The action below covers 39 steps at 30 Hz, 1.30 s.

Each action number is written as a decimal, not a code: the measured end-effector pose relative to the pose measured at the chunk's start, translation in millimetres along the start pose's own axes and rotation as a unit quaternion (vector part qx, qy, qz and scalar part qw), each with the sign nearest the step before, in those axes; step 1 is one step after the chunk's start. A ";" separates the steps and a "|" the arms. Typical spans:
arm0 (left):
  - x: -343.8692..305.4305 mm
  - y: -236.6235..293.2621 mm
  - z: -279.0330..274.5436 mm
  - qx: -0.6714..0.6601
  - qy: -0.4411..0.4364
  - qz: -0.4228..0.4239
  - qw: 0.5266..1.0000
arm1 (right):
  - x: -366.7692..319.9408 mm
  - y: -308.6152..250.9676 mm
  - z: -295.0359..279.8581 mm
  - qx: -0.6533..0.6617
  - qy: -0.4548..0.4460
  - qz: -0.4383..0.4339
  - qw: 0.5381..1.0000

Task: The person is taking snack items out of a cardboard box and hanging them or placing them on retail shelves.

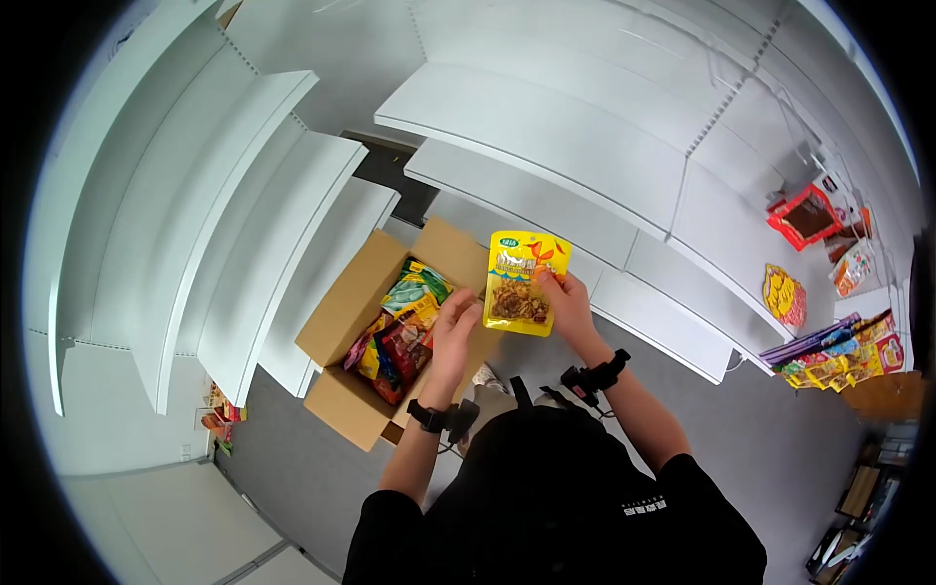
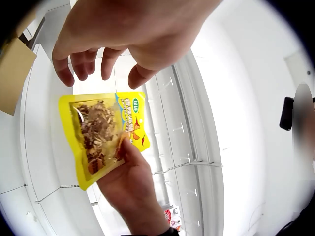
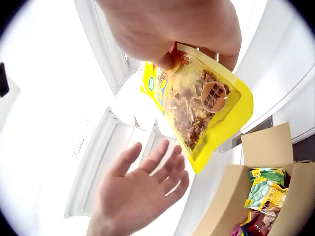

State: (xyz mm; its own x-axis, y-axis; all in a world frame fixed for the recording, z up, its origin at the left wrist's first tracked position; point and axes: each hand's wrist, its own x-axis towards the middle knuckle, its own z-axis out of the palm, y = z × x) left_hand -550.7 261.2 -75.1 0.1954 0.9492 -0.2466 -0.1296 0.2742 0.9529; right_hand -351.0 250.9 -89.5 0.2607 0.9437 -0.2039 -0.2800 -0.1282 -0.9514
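A yellow snack pouch (image 1: pixel 520 283) with a clear window showing brown pieces is upright in my right hand (image 1: pixel 570 304). The thumb presses its front and the other fingers go behind it, as the right wrist view shows with the pouch (image 3: pixel 197 103). My left hand (image 1: pixel 454 331) is beside the pouch's left edge, apart from it, fingers loosely bent and holding nothing. In the left wrist view that hand (image 2: pixel 128 34) hovers above the pouch's edge. Below and left stands an open cardboard box (image 1: pixel 353 292) with several colourful snack bags (image 1: pixel 400 331) inside.
White shelves (image 1: pixel 546 127) run across the front, and more shelf tiers (image 1: pixel 292 185) stand at the left. Red and yellow packets (image 1: pixel 804 216) sit on the right shelf, with a row of hanging bags (image 1: pixel 848 356) below. Grey floor (image 1: pixel 292 439) shows around the box.
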 end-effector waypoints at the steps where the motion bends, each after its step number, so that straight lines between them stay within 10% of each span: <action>1: -6.2 -7.4 13.8 0.005 -0.007 0.004 1.000 | -7.6 -9.2 -15.4 0.024 0.005 0.008 1.000; 12: -98.4 -24.0 180.5 0.026 -0.109 0.008 0.994 | -89.3 -85.4 -173.5 0.084 -0.011 -0.018 0.996; 39: -302.4 -76.0 312.2 0.069 -0.072 0.078 0.992 | -283.9 -96.5 -321.4 0.086 -0.052 -0.047 0.994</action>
State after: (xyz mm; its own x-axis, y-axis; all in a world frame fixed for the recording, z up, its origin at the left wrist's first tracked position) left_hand -296.4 -94.9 -17.9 0.3210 0.9440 -0.0767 -0.0360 0.0931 0.9950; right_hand -101.1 -102.7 -14.1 0.1989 0.9765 -0.0830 -0.4147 0.0072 -0.9099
